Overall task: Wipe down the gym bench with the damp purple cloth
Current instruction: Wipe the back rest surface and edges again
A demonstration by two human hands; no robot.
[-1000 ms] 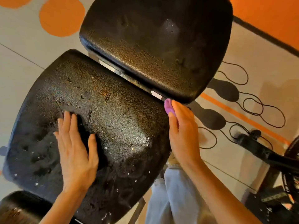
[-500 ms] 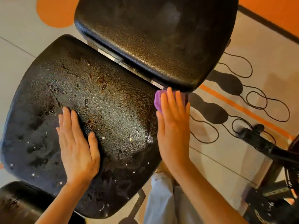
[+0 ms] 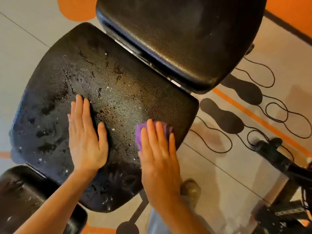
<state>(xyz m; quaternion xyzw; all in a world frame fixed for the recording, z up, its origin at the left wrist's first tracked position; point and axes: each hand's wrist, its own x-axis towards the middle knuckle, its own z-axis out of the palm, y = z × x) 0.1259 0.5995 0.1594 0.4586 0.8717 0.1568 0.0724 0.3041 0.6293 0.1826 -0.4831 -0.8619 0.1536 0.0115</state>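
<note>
grey floor (image 3: 25,39) with orange patches lay under the gym bench (image 3: 118,92), its black pebbled pad wet and speckled. we saw the right hand (image 3: 158,157) flat, fingers slightly spread, pressing the crumpled purple cloth (image 3: 139,134) under the fingertips near the pad's right edge. left hand (image 3: 86,142) rested flat, fingers together.

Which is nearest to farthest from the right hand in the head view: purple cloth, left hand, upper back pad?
1. purple cloth: pressed under the right hand.
2. left hand: beside it, flat on the seat pad.
3. upper back pad: top of frame.
</note>
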